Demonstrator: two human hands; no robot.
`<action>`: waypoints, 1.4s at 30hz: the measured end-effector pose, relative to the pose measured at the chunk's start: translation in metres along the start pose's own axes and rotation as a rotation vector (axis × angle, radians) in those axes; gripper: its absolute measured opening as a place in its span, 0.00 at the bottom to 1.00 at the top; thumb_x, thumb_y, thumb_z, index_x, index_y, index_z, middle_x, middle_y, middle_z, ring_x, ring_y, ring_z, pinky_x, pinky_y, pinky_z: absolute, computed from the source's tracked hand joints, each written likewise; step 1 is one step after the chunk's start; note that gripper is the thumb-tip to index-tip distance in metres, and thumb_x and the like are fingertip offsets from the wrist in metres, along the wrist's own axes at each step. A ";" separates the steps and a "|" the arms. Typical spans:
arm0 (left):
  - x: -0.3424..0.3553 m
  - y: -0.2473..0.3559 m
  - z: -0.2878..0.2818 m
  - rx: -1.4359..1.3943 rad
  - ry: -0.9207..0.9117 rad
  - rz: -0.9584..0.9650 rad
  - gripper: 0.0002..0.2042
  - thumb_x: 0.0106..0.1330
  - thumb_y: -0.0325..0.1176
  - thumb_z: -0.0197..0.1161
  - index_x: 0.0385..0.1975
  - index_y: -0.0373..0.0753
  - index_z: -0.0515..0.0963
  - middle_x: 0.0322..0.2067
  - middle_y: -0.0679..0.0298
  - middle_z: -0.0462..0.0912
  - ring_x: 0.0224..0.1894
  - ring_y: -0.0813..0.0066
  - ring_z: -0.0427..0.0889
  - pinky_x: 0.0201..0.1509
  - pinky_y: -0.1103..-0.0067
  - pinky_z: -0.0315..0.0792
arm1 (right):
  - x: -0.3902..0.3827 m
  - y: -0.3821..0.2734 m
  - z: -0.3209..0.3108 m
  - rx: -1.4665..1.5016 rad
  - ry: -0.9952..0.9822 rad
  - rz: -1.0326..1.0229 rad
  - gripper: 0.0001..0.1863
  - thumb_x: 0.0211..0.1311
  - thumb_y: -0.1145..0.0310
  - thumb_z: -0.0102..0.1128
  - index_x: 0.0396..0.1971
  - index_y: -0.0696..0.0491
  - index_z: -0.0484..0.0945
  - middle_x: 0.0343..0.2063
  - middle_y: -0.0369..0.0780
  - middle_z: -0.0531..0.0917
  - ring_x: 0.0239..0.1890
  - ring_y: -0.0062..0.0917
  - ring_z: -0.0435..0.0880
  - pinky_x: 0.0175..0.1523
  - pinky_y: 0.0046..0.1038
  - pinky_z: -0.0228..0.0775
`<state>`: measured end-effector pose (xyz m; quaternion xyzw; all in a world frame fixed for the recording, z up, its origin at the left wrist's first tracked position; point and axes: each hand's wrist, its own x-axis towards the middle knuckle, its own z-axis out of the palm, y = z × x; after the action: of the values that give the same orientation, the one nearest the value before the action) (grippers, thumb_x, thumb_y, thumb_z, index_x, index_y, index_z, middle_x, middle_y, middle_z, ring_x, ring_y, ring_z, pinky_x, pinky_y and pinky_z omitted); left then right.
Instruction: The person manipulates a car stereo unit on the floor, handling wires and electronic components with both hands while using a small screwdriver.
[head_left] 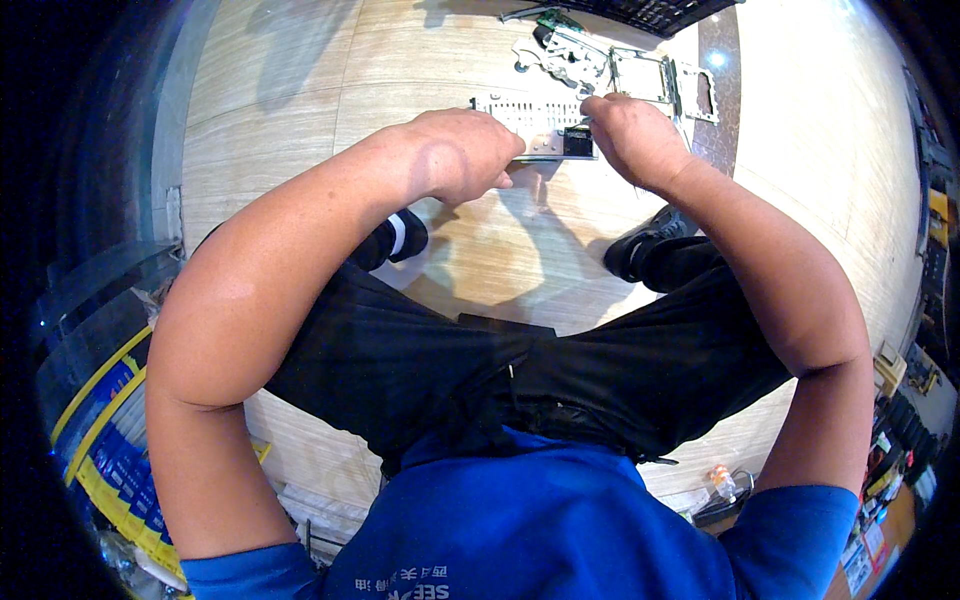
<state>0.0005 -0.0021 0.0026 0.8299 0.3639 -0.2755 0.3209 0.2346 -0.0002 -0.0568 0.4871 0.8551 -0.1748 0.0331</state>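
Observation:
A flat, silvery metal casing [535,122] with rows of slots and a dark rectangular patch at its near right corner is between my hands, above the floor. My left hand [468,155] is closed on its left and near edge, with most fingertips hidden behind the hand. My right hand [638,138] is closed at the casing's upper right corner, thumb and fingers pinched together. Whether a small part or tool sits in that pinch is too small to make out. Just beyond the casing lie several loose metal and pale plastic parts [570,58].
A pale open frame [640,75] lies on the tiled floor [270,130] past my right hand. Beyond it stands a black crate [650,12]. My shoes [625,255] flank the space below the casing. Yellow-edged blue packages [120,450] are at the left, assorted goods [885,470] at the right.

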 end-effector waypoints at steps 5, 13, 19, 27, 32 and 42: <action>-0.002 0.002 0.001 0.021 0.029 -0.017 0.14 0.71 0.41 0.60 0.47 0.37 0.81 0.45 0.55 0.85 0.52 0.60 0.83 0.55 0.65 0.76 | 0.000 -0.002 -0.001 0.026 -0.050 -0.024 0.09 0.63 0.74 0.52 0.39 0.57 0.80 0.31 0.52 0.83 0.39 0.48 0.84 0.48 0.46 0.76; -0.002 0.000 0.001 0.016 0.032 -0.004 0.15 0.71 0.41 0.61 0.48 0.37 0.80 0.44 0.55 0.85 0.52 0.59 0.83 0.55 0.65 0.76 | 0.000 0.000 0.002 0.026 0.013 -0.085 0.10 0.62 0.75 0.50 0.38 0.59 0.79 0.31 0.52 0.84 0.39 0.48 0.84 0.48 0.45 0.76; -0.001 0.000 0.001 0.002 0.010 -0.011 0.18 0.69 0.39 0.62 0.55 0.39 0.77 0.46 0.50 0.84 0.53 0.52 0.81 0.57 0.62 0.74 | 0.002 -0.002 -0.001 -0.021 -0.066 -0.049 0.09 0.61 0.76 0.51 0.37 0.60 0.79 0.32 0.53 0.84 0.40 0.48 0.85 0.47 0.44 0.77; -0.002 0.002 -0.002 0.020 0.009 -0.005 0.14 0.71 0.40 0.61 0.47 0.37 0.80 0.44 0.55 0.85 0.51 0.58 0.83 0.55 0.65 0.76 | 0.000 -0.001 -0.002 0.021 0.071 -0.035 0.09 0.62 0.76 0.50 0.38 0.60 0.78 0.36 0.54 0.83 0.41 0.49 0.85 0.49 0.44 0.77; -0.002 0.000 0.001 0.014 0.041 0.001 0.14 0.71 0.40 0.60 0.47 0.37 0.81 0.43 0.55 0.85 0.51 0.59 0.83 0.55 0.64 0.76 | 0.001 0.002 0.001 -0.030 0.006 -0.025 0.10 0.63 0.75 0.50 0.40 0.60 0.78 0.37 0.54 0.83 0.41 0.49 0.85 0.50 0.44 0.77; -0.003 0.003 -0.001 0.004 0.020 -0.017 0.14 0.72 0.40 0.60 0.48 0.37 0.80 0.43 0.55 0.85 0.51 0.59 0.83 0.54 0.65 0.76 | 0.004 0.001 0.000 -0.048 -0.053 0.027 0.11 0.67 0.67 0.53 0.34 0.60 0.77 0.31 0.54 0.83 0.39 0.49 0.84 0.47 0.46 0.77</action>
<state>0.0012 -0.0037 0.0059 0.8302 0.3733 -0.2708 0.3132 0.2333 0.0034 -0.0576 0.4926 0.8513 -0.1665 0.0698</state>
